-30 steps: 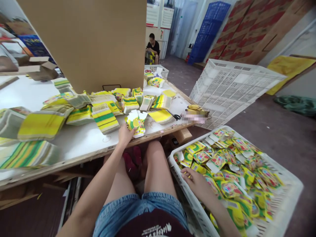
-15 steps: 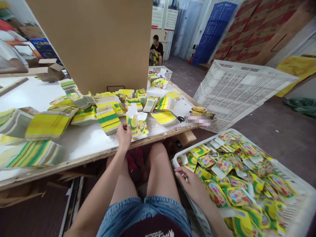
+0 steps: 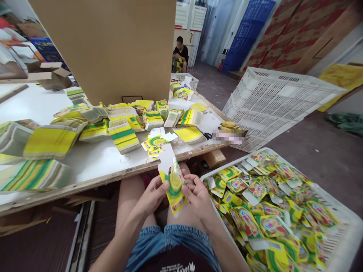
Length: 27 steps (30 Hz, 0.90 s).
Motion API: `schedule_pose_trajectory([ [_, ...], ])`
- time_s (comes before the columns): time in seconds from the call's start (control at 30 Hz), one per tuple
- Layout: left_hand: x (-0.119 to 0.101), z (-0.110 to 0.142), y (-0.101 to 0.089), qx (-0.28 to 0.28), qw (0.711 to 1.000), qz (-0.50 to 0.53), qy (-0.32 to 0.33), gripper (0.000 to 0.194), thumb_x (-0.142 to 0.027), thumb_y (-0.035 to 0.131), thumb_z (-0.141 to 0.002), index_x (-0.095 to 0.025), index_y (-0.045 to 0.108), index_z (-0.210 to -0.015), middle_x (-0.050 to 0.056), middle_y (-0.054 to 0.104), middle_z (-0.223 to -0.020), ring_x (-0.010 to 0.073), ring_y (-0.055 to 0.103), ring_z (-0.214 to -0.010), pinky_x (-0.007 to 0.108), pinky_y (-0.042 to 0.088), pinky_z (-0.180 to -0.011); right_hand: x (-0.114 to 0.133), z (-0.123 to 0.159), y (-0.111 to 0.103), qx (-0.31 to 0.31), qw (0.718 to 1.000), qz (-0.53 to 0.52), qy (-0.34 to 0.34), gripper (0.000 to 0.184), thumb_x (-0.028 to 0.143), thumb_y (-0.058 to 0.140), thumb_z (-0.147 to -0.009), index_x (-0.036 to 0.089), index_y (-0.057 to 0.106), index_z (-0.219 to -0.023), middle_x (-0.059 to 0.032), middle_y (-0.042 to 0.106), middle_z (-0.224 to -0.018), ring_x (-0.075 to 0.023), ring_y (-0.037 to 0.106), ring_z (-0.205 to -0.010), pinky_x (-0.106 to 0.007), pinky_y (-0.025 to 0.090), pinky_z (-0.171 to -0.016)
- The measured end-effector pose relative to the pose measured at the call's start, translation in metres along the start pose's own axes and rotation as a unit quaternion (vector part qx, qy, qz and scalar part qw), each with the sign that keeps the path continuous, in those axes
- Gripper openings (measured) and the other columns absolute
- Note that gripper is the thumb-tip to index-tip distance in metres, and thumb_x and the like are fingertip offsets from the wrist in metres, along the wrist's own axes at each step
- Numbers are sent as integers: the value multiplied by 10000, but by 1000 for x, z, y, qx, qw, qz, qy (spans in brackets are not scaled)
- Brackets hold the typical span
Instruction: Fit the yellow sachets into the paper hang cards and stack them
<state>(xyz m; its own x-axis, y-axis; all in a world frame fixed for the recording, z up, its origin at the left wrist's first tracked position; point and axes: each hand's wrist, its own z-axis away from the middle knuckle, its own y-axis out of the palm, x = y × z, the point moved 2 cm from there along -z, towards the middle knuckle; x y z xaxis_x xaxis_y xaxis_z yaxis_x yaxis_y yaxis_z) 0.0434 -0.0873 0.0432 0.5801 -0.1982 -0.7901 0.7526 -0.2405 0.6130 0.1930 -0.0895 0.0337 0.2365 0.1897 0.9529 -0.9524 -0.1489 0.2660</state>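
Above my lap, both hands hold one yellow-and-green printed carton (image 3: pixel 173 183) with a white flap standing up at its top. My left hand (image 3: pixel 154 192) pinches its left edge, thumb on the front. My right hand (image 3: pixel 197 192) grips the right edge with bent fingers. The carton is partly opened out, its right side folding up. Just beyond, a few loose flat cartons (image 3: pixel 155 141) lie near the table's front edge. To my right, a white plastic crate (image 3: pixel 347 230) holds many folded cartons (image 3: pixel 273 224) with their white flaps open.
Bundles of flat cartons (image 3: pixel 123 136) spread across the white table (image 3: pixel 99 160). Black scissors (image 3: pixel 208 135) and bananas (image 3: pixel 229 125) lie at its right end. A large brown cardboard panel (image 3: pixel 113 49) stands behind. White crates (image 3: pixel 272 102) are stacked at right; a person (image 3: pixel 180 53) sits farther back.
My left hand has drawn a flat carton from the table toward my lap. My right hand has left the crate's edge and now grips the same carton.
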Motion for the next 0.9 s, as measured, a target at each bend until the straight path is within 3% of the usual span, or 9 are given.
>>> schedule_pose_trajectory([
  [0.17, 10, 3, 5, 51, 996, 67, -19, 521, -510, 762, -700, -158, 703, -1079, 142, 727, -1071, 304, 666, -1042, 415, 500, -945, -7, 10, 6, -7, 999, -48, 3, 330, 435, 728, -785, 240, 521, -953, -2, 712, -804, -166, 667, -711, -276, 520, -669],
  [0.3, 10, 6, 8, 52, 997, 64, -11, 579, -508, 789, -666, -150, 695, -1112, 154, 706, -1135, 322, 647, -1083, 411, 501, -949, -6, 14, 9, -4, 997, -75, 10, 330, 443, 721, -791, 240, 536, -973, -22, 719, -829, -192, 684, -768, -325, 530, -733],
  [0.43, 10, 6, 4, -1, 999, 46, 1, 494, -448, 807, -671, -134, 709, -1039, 138, 734, -1052, 305, 666, -1037, 384, 518, -908, -1, 16, 5, -38, 999, 7, -8, 350, 477, 741, -756, 205, 615, -938, -55, 717, -900, -208, 666, -839, -332, 526, -773],
  [0.6, 19, 2, -1, -106, 994, -12, -7, 380, -438, 764, -723, -147, 668, -948, 80, 751, -865, 248, 709, -846, 338, 559, -743, -3, 19, 4, -48, 989, 135, -26, 318, 489, 678, -806, 178, 635, -852, -35, 664, -775, -193, 617, -727, -303, 517, -673],
  [0.73, 19, 4, 2, -136, 984, -106, 41, 449, -402, 719, -780, -187, 521, -1121, 72, 735, -935, 218, 698, -853, 285, 540, -697, -8, 20, 1, -102, 974, 191, -65, 265, 447, 631, -849, 197, 571, -784, -3, 601, -703, -154, 563, -646, -252, 476, -593],
  [0.83, 14, 12, 5, -136, 974, -158, 84, 572, -294, 667, -843, -259, 316, -1292, 56, 715, -1010, 188, 684, -907, 267, 518, -746, -4, 20, -2, -85, 972, 196, -95, 213, 370, 638, -857, 215, 569, -987, -28, 646, -861, -167, 611, -745, -259, 501, -656],
  [0.9, 11, 17, 6, -94, 976, -181, 75, 586, -265, 620, -878, -273, 266, -1345, 63, 699, -1050, 185, 670, -948, 277, 505, -792, 3, 20, -5, -48, 977, 170, -117, 366, 323, 627, -870, 249, 503, -1206, -60, 645, -1074, -182, 635, -890, -285, 520, -767],
])
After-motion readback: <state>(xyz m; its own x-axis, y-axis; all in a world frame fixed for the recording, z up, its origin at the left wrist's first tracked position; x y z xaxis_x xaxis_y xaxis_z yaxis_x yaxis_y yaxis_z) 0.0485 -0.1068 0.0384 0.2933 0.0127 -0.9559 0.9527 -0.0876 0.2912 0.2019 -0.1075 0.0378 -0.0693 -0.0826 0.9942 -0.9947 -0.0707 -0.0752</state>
